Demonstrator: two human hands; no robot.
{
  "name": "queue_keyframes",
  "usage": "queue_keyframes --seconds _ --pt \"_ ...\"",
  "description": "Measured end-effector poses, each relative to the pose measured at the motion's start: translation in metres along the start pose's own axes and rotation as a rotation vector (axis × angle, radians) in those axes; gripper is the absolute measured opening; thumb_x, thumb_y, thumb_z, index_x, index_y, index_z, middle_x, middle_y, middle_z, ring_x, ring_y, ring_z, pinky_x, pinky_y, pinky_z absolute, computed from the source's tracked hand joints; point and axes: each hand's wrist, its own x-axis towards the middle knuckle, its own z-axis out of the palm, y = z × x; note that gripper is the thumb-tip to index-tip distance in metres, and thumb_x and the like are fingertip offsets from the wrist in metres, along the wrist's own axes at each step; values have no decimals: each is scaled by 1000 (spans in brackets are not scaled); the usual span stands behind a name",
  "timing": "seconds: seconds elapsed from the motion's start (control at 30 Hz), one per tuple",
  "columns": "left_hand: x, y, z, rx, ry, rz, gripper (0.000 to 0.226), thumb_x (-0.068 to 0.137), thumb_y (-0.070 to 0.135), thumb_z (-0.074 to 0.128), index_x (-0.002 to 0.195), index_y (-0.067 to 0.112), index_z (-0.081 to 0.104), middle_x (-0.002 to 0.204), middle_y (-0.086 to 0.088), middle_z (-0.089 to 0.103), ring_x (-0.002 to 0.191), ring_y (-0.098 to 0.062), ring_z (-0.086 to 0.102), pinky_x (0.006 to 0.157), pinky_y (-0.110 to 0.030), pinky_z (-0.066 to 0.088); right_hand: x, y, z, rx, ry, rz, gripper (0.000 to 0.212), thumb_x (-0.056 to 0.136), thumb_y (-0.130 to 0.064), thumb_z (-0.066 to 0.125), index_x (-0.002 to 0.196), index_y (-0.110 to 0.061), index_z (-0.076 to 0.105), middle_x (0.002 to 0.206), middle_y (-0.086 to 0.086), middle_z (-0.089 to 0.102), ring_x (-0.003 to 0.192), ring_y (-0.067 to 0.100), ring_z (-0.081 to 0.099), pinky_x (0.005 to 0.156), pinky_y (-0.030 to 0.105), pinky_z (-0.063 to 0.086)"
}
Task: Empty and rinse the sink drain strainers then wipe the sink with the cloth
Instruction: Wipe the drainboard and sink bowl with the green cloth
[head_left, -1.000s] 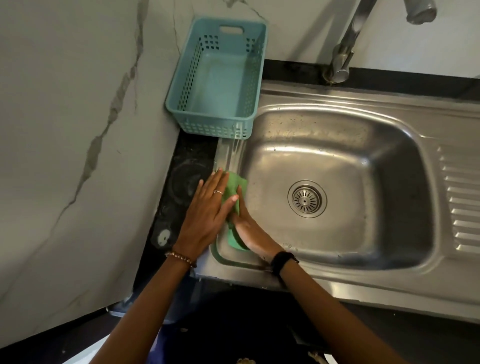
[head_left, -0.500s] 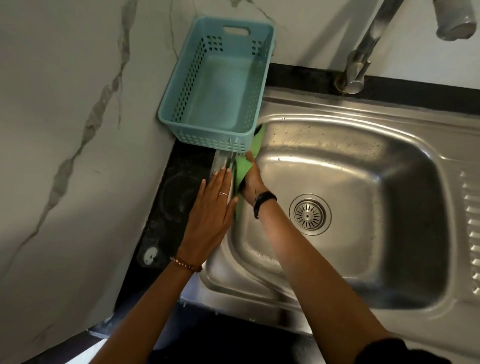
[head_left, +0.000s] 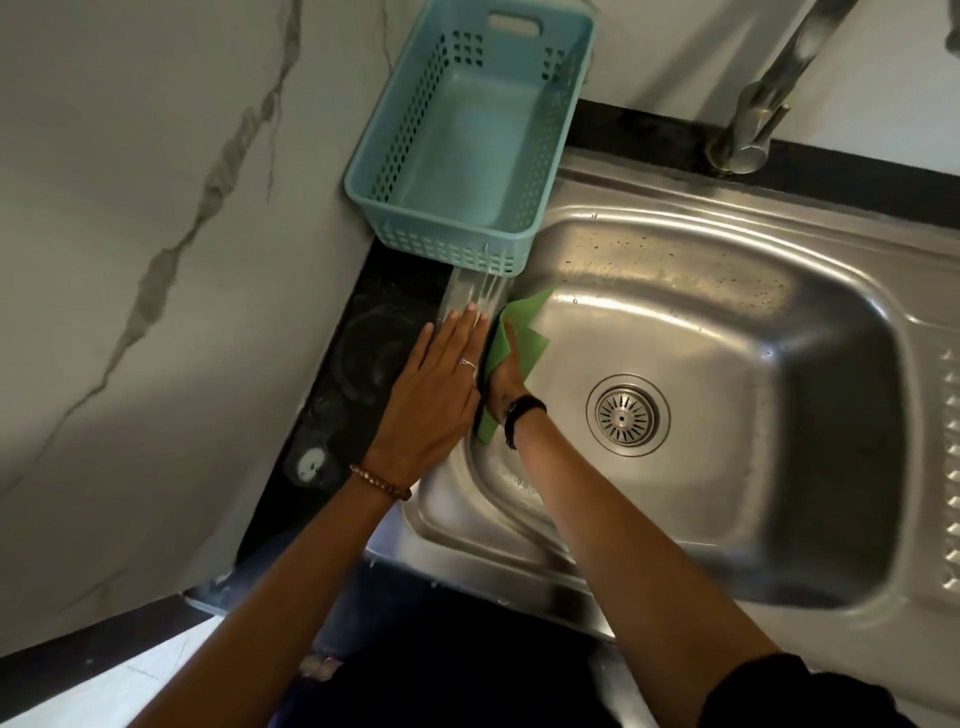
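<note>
— Marble-veined wall panels (head_left: 156, 234) close off the left side and the back, with a strip of black countertop (head_left: 363, 374) running between the wall and a stainless steel sink (head_left: 779, 322). What sits on the counter?

— A teal plastic basket (head_left: 467, 135), perforated along its sides, stands in the corner; its near end overhangs the sink's left rim. Nothing shows inside it. A steel faucet (head_left: 753, 119) rises from the back ledge at the upper right, its spout cut off by the frame.

— And the hands?

— The left hand (head_left: 431, 395) lies flat and open, palm down, fingers together, on the sink's left rim. Its fingertips reach nearly to the basket's near end. A ring shows on one finger and a beaded bracelet (head_left: 382, 483) circles the wrist.

— The right one?

— The right hand (head_left: 506, 376) is down inside the basin, pressed against the left inner wall just beside the left hand. It is pressing a green cloth (head_left: 524, 332) to the steel; the cloth's corners stick out above the fingers and a tail of it shows below the wrist. A dark band (head_left: 522, 410) wraps that wrist. How far the fingers curl around the cloth I cannot tell, since they are hidden against the wall.

— Where is the strainer?

— One drain strainer (head_left: 627, 414) sits seated in the drain hole at the middle of the basin floor, well apart from the cloth. Water droplets speckle the basin's back wall. Ribbed draining grooves (head_left: 948, 467) show at the far right edge.
</note>
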Motion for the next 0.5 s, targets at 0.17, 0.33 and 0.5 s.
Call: queue_keyframes --seconds 0.17,0.33,0.5 --pt "-26 5 1 -138 14 26 64 92 12 28 142 26 -8 158 -8 6 146 -22 7 118 -40 5 -34 34 -11 -118 -58 -12 51 100 -44 31 141 -16 40 146 7 43 134 21 41 115 36 29" --pt "-45 7 5 -3 46 51 66 91 8 39 145 18 4 155 -13 17 144 -29 15 116 -44 7 -81 43 -56 -666 -252 185 45 104 -19 24 147 -7 22 144 -4 32 138 14 32 107 18 25" --pt "-45 3 9 -9 12 73 56 97 16 29 147 15 3 157 -13 13 146 -29 6 115 -39 -7 -110 6 -95 -1039 -235 459 33 101 -11 31 133 -7 41 122 2 50 106 -4 51 92 10 37"
